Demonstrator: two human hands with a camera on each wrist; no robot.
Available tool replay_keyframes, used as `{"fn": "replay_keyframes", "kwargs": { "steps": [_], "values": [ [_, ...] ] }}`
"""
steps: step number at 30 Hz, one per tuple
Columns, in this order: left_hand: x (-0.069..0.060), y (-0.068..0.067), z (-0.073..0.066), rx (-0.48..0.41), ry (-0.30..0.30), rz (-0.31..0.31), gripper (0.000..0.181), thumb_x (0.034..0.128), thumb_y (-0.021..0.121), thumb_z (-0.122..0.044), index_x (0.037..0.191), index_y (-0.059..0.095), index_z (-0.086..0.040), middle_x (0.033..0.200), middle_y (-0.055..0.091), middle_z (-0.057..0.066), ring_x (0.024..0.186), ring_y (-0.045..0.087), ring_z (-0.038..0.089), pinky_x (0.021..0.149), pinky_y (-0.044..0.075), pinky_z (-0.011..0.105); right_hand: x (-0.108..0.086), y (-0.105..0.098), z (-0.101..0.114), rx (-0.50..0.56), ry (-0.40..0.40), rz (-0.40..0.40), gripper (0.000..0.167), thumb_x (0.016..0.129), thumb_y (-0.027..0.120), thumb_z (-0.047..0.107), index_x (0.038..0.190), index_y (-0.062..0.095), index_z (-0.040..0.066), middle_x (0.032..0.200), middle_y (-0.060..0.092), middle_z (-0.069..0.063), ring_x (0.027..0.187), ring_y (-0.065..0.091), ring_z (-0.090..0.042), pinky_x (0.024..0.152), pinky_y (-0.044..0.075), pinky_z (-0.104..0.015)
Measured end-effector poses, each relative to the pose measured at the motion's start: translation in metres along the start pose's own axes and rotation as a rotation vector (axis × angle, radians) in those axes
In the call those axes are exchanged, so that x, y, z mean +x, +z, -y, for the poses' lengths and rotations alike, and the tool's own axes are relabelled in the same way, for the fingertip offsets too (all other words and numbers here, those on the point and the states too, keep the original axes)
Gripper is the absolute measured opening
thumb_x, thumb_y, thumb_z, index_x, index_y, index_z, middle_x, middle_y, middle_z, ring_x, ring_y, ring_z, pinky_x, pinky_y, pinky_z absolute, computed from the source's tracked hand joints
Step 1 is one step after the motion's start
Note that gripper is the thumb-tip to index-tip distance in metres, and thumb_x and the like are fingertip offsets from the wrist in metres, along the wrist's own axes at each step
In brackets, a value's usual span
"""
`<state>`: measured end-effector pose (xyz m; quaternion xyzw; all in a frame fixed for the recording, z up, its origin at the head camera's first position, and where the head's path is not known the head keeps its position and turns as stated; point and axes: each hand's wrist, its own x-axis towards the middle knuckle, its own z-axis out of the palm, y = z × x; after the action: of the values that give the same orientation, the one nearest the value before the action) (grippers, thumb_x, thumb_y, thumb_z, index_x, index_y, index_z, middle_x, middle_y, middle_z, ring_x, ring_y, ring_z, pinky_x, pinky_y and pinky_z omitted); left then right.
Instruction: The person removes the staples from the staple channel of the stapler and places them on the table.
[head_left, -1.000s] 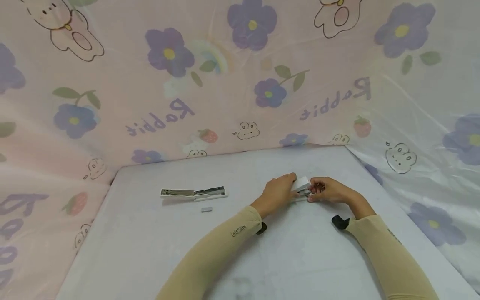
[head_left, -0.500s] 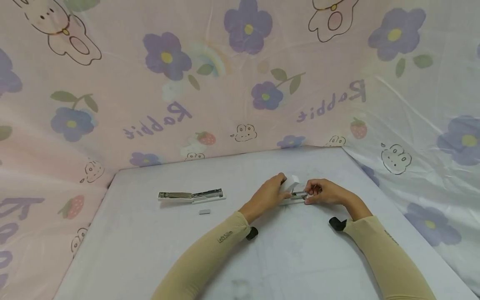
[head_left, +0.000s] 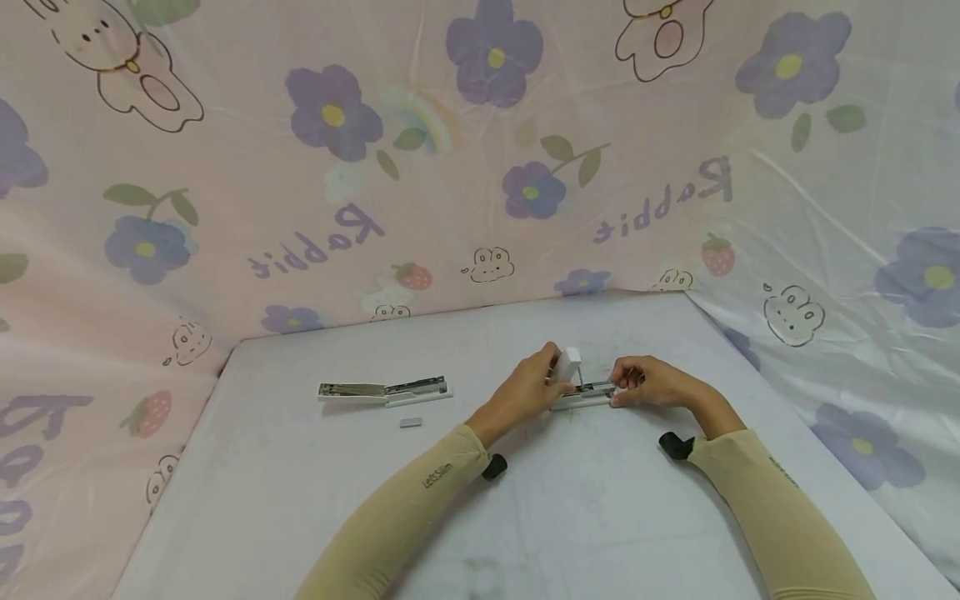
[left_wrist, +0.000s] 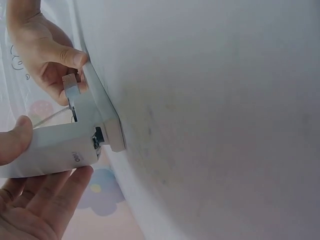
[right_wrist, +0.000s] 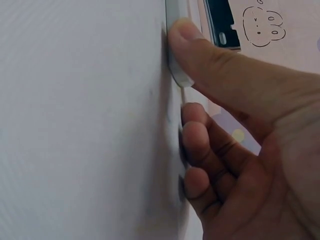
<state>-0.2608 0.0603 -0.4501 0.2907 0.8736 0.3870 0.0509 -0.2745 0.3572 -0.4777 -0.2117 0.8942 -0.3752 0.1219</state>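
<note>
A white stapler lies on the table at right of centre, its top cover swung up to nearly upright, with a thin spring running to the metal magazine. My left hand grips that cover, thumb on one side and fingers on the other in the left wrist view. At the base's far right end, my right hand holds the stapler between thumb and fingers. In the right wrist view the thumb of my right hand presses the base end, other fingers curled below.
A second white stapler lies spread open at left on the white table. Just in front of it is a small grey block of staples. A patterned curtain rises behind the table and along its sides.
The stapler's cover has swung up and leftward with my left hand, exposing more of the metal magazine. My right hand has stayed at the base's right end. The head view has shifted slightly.
</note>
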Motion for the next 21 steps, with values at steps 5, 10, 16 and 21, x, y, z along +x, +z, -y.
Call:
{"fn": "replay_keyframes", "kwargs": {
  "steps": [5, 10, 16, 21],
  "values": [
    [-0.004, -0.003, 0.003, -0.008, -0.01, 0.003, 0.036, 0.1047, 0.074, -0.026, 0.13, 0.053, -0.01, 0.131, 0.069, 0.011, 0.121, 0.07, 0.023, 0.098, 0.059, 0.031, 0.001, 0.0, -0.003, -0.002, 0.018, 0.001, 0.027, 0.088, 0.091, 0.019, 0.1, 0.068, 0.011, 0.089, 0.059, -0.001, 0.083, 0.054, -0.016, 0.075, 0.044, -0.027],
    [-0.007, -0.008, 0.008, 0.012, 0.004, -0.003, 0.033, 0.104, 0.075, -0.028, 0.123, 0.053, -0.013, 0.123, 0.072, 0.007, 0.118, 0.071, 0.024, 0.098, 0.059, 0.032, 0.0, -0.001, -0.005, 0.002, 0.013, 0.004, 0.027, 0.088, 0.091, 0.019, 0.1, 0.068, 0.011, 0.089, 0.059, -0.002, 0.083, 0.054, -0.016, 0.075, 0.045, -0.028],
    [-0.009, -0.014, 0.012, 0.001, -0.002, 0.003, 0.037, 0.1019, 0.078, -0.03, 0.124, 0.054, -0.013, 0.119, 0.074, 0.005, 0.118, 0.072, 0.025, 0.097, 0.059, 0.033, 0.001, -0.001, -0.006, 0.002, 0.013, 0.004, 0.027, 0.088, 0.091, 0.018, 0.1, 0.067, 0.01, 0.089, 0.059, -0.002, 0.083, 0.053, -0.016, 0.075, 0.045, -0.028],
    [-0.012, -0.017, 0.019, -0.061, -0.02, -0.002, 0.039, 0.1006, 0.08, -0.029, 0.125, 0.055, -0.012, 0.112, 0.074, 0.001, 0.112, 0.072, 0.019, 0.092, 0.059, 0.03, 0.001, -0.001, -0.005, 0.014, 0.009, 0.014, 0.028, 0.088, 0.091, 0.019, 0.101, 0.067, 0.01, 0.089, 0.059, -0.002, 0.083, 0.053, -0.015, 0.076, 0.045, -0.028]
  ]
}}
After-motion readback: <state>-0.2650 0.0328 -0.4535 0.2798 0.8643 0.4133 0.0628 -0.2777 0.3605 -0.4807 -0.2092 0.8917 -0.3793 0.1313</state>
